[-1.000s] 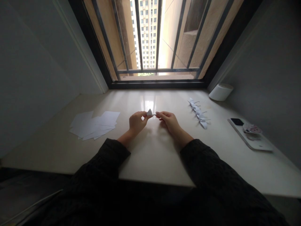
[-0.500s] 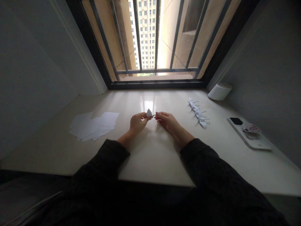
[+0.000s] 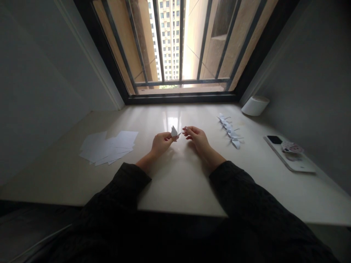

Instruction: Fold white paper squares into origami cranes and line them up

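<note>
Between the thumb and fingers of my left hand [image 3: 162,143] is a small white folded paper crane [image 3: 174,131]. One fold of it stands up, and a thin pointed end sticks out to the right. My right hand [image 3: 197,138] hovers just to the right of that point, its fingers loosely bent and a little apart, with nothing seen in them. A row of several finished-looking paper cranes [image 3: 230,130] rests on the sill, right of my right hand. Loose white paper sheets [image 3: 109,146] lie overlapping on the left.
The pale windowsill [image 3: 175,190] spans the view below a barred window [image 3: 181,82]. A white cylindrical object [image 3: 255,106] stands in the back right corner. A phone [image 3: 287,153] with a round grip lies at the right, near the wall.
My right hand has let go of the crane's thin pointed end and lifted slightly up and away, its fingers loosening. My left hand keeps the crane in nearly the same place.
</note>
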The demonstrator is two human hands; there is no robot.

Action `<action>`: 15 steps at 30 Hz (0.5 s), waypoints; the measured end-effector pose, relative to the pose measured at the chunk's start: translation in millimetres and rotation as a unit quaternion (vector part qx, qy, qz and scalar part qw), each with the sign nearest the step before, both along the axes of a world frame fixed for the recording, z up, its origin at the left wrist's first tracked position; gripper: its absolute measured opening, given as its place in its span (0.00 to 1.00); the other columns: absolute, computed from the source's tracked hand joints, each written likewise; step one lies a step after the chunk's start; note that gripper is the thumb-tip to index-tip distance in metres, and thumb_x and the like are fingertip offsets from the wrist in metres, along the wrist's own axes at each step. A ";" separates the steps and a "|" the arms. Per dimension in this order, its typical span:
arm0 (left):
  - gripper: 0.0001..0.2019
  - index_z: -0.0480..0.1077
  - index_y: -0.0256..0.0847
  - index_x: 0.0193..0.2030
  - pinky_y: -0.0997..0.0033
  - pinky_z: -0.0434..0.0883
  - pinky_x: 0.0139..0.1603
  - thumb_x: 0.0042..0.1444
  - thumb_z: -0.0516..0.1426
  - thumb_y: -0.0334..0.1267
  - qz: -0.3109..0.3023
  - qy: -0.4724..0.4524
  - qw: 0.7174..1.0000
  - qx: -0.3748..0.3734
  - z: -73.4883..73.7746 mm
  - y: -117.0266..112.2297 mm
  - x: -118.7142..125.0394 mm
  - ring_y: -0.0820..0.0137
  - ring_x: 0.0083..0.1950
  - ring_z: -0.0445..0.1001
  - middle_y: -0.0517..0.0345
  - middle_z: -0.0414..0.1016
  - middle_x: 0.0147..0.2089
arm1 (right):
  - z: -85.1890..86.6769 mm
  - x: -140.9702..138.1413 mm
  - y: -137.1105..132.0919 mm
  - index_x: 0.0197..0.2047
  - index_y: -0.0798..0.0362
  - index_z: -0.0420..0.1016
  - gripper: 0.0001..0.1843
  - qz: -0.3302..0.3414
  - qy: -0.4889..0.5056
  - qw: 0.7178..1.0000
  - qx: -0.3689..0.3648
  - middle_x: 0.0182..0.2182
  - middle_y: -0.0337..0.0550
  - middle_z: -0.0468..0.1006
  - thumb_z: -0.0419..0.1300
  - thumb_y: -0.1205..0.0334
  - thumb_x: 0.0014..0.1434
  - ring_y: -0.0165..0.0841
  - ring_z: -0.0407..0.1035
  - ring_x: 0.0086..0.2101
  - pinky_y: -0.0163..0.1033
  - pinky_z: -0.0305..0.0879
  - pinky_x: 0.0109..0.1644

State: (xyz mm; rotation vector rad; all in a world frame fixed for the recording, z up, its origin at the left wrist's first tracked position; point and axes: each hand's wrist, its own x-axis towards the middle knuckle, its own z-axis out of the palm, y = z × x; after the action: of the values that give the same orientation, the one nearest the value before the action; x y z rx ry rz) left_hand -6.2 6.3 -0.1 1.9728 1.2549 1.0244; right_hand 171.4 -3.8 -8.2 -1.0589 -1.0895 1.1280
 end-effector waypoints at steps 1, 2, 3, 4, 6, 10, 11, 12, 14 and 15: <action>0.17 0.76 0.38 0.28 0.73 0.66 0.30 0.50 0.58 0.52 -0.001 -0.005 1.000 -0.007 -0.3 0.2 0.2 0.69 0.30 0.74 0.55 0.78 0.28 | 1.2 0.0 -0.4 0.33 0.51 0.77 0.18 -0.015 -0.005 1.000 0.018 0.28 0.42 0.78 0.62 0.44 0.48 0.31 0.70 0.31 0.36 0.64 0.33; 0.17 0.76 0.38 0.28 0.73 0.66 0.30 0.50 0.58 0.52 -0.003 -0.010 1.000 -0.012 -0.6 0.5 0.3 0.69 0.30 0.74 0.55 0.78 0.28 | 2.4 0.0 -0.7 0.33 0.51 0.77 0.18 -0.026 -0.011 0.999 0.032 0.29 0.42 0.78 0.62 0.44 0.48 0.32 0.70 0.31 0.36 0.64 0.33; 0.17 0.76 0.38 0.28 0.73 0.66 0.30 0.50 0.58 0.52 -0.004 -0.015 1.000 -0.016 -0.8 0.7 0.4 0.69 0.30 0.74 0.55 0.78 0.28 | 3.3 0.1 -1.0 0.32 0.51 0.77 0.18 -0.034 -0.020 0.998 0.041 0.29 0.42 0.78 0.62 0.44 0.48 0.32 0.70 0.32 0.36 0.64 0.34; 0.17 0.76 0.38 0.29 0.73 0.66 0.30 0.50 0.58 0.52 -0.006 -0.019 1.000 -0.019 -0.9 0.8 0.5 0.69 0.30 0.74 0.55 0.78 0.29 | 3.9 0.1 -1.3 0.31 0.51 0.77 0.18 -0.038 -0.033 0.998 0.048 0.29 0.42 0.78 0.63 0.44 0.47 0.33 0.70 0.32 0.37 0.64 0.34; 0.17 0.77 0.38 0.29 0.73 0.66 0.31 0.50 0.59 0.52 -0.007 -0.026 0.999 -0.023 -0.8 0.8 0.5 0.68 0.31 0.75 0.54 0.79 0.29 | 4.2 0.1 -1.7 0.29 0.52 0.77 0.19 -0.040 -0.070 0.995 0.058 0.28 0.42 0.78 0.64 0.44 0.45 0.33 0.70 0.32 0.37 0.64 0.34; 0.16 0.77 0.38 0.29 0.73 0.67 0.32 0.50 0.58 0.51 -0.004 -0.032 0.999 -0.019 1.5 -1.1 1.2 0.68 0.32 0.75 0.55 0.79 0.30 | 2.7 0.3 -2.2 0.28 0.52 0.78 0.20 -0.045 -0.123 0.989 0.070 0.28 0.42 0.78 0.66 0.44 0.42 0.34 0.70 0.31 0.38 0.64 0.34; 0.16 0.77 0.39 0.29 0.73 0.67 0.32 0.50 0.58 0.51 -0.001 -0.029 0.999 -0.016 2.3 -1.8 1.5 0.69 0.32 0.75 0.55 0.79 0.30 | 2.4 0.3 -2.4 0.28 0.53 0.78 0.20 -0.049 -0.128 0.988 0.071 0.28 0.43 0.78 0.66 0.44 0.42 0.34 0.70 0.31 0.38 0.63 0.35; 0.16 0.77 0.39 0.29 0.73 0.67 0.32 0.50 0.58 0.51 0.003 -0.023 1.000 -0.011 3.1 -2.5 1.7 0.69 0.31 0.75 0.56 0.79 0.29 | 2.1 0.3 -2.6 0.29 0.53 0.78 0.20 -0.053 -0.131 0.988 0.070 0.28 0.43 0.79 0.66 0.44 0.42 0.34 0.69 0.30 0.38 0.63 0.35; 0.16 0.77 0.40 0.29 0.73 0.67 0.33 0.51 0.58 0.51 0.014 0.000 1.000 0.002 4.3 -3.8 2.0 0.70 0.31 0.74 0.57 0.79 0.29 | 1.8 0.3 -3.0 0.29 0.53 0.78 0.19 -0.059 -0.133 0.987 0.068 0.28 0.43 0.78 0.66 0.44 0.42 0.33 0.69 0.30 0.38 0.63 0.34; 0.15 0.77 0.41 0.29 0.73 0.67 0.34 0.51 0.58 0.51 0.019 0.013 1.000 0.010 4.6 -4.2 2.1 0.70 0.31 0.74 0.57 0.79 0.29 | 1.5 0.2 -3.1 0.29 0.53 0.78 0.19 -0.059 -0.133 0.987 0.066 0.28 0.43 0.78 0.66 0.45 0.43 0.33 0.69 0.29 0.38 0.62 0.34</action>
State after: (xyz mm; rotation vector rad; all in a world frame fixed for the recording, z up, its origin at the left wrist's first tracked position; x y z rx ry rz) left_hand -4.1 2.1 4.5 1.9891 1.3052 1.0363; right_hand 171.6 -7.0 -6.6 -1.1745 -1.2742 0.8233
